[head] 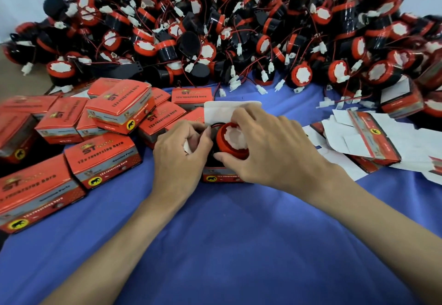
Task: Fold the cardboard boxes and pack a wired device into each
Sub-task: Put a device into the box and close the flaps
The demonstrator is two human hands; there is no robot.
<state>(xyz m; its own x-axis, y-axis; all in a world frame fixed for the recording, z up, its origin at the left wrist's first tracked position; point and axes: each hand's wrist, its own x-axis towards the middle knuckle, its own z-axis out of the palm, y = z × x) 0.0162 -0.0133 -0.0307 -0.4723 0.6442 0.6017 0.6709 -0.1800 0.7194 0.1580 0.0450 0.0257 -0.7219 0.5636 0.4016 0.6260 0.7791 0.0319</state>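
**Blue cloth, box open: seating the horn**

Blue tablecloth [215, 233] under everything. Towards the left edge, finished boxes [102, 158] are piled up. Centre now: my left hand [179, 151] pinches a white side flap and steadies the open box [222, 178]. The wired device [230, 141] sits half down inside, red rim up, my right hand [267, 146] gripping it from above. I'd tuck the wire under, then press straight down, or the lid may not close. Flat cartons [373, 142] wait by the right edge.
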